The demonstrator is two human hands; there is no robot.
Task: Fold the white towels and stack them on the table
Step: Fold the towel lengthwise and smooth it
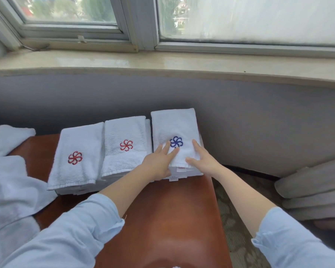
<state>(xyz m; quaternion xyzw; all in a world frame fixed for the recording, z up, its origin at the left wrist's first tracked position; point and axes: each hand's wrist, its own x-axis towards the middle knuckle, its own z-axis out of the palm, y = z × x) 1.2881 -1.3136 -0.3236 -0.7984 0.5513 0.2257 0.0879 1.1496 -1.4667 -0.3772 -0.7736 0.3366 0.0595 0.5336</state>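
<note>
The person is patting down a folded white towel with a blue flower mark (174, 124). It is lying on top of the right stack (191, 172), at the far right corner of the smooth brown desk (172, 209). The left hand (159, 163) is lying flat on the near left part of this towel, fingers straight. The right hand (203, 157) is lying flat on the near right part, fingers straight too. Both hands are open and pressing, and neither is gripping anything.

The middle stack of white towels with a red flower mark (124, 132) is touching the right stack, and the left stack (79, 144) with the same red mark is touching the middle one.

I think the step in hand is making the top towel neat and lined up with the ones under it. A soft heap of loose white towels (8, 186) is waiting at the left side, so the job is looking only partly done. The next move is likely calling for lifting both hands off gently, so the stack is not sliding, and then reaching left for a loose towel to fold
</note>
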